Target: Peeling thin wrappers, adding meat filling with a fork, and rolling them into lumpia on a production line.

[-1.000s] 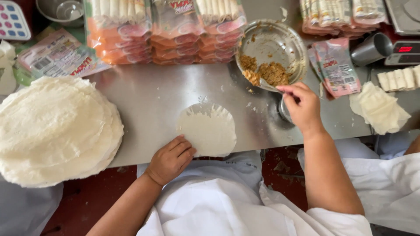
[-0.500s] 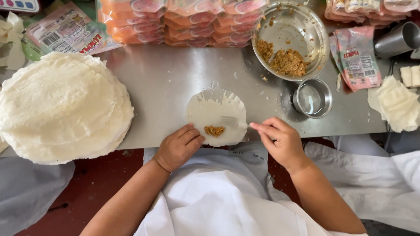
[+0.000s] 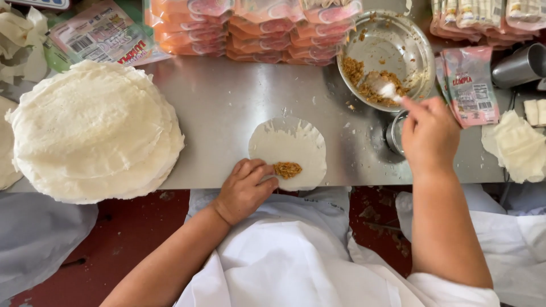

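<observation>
The right hand (image 3: 430,135), at the round white wrapper (image 3: 288,152) half a second ago, now grips a spoon (image 3: 382,85) in the steel bowl of brown filling (image 3: 387,59). The left hand (image 3: 245,189), fingers flat, pins the wrapper's near edge on the steel desk (image 3: 222,108); one filling portion (image 3: 288,169) lies deposited.

We count two hands: the left hand (image 3: 245,190) at lower centre and the right hand (image 3: 429,135) at centre right. One single wrapper (image 3: 288,149) lies mid-frame with one dab of filling (image 3: 288,169). One tall stack of wrappers (image 3: 94,128) sits left. One metal bowl (image 3: 418,54) sits upper right. One table (image 3: 222,102) carries them.
</observation>
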